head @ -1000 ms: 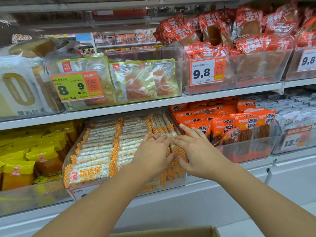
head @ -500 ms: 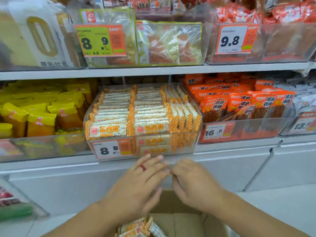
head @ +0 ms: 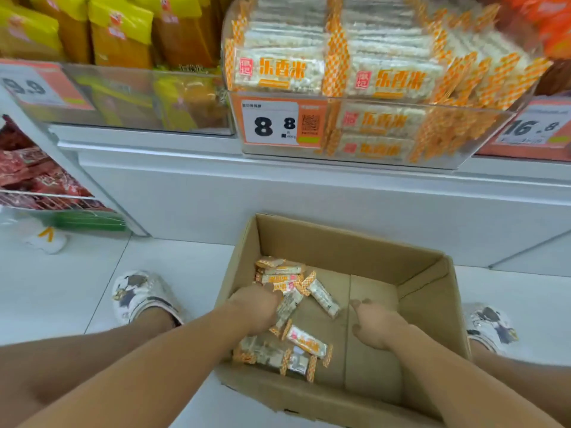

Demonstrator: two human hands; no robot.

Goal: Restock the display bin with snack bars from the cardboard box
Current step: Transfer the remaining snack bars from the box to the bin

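Note:
An open cardboard box stands on the floor between my feet. Several snack bars in orange-checked wrappers lie loose in its left half. My left hand is down on this pile with its fingers curled into the bars; whether it holds one is hidden. Over the bare cardboard floor of the box, my right hand hangs loosely curled and holds nothing. On the shelf above is the clear display bin, tagged 8.8 and stacked with the same bars.
A bin of yellow packets stands left of the display bin, and a bin tagged 16.8 on its right. Red packets fill a low rack at far left. My slippers flank the box on white floor tiles.
My view dropped from the shelves to the floor. Both hands left the display bin and went down into the cardboard box, the left onto the bars.

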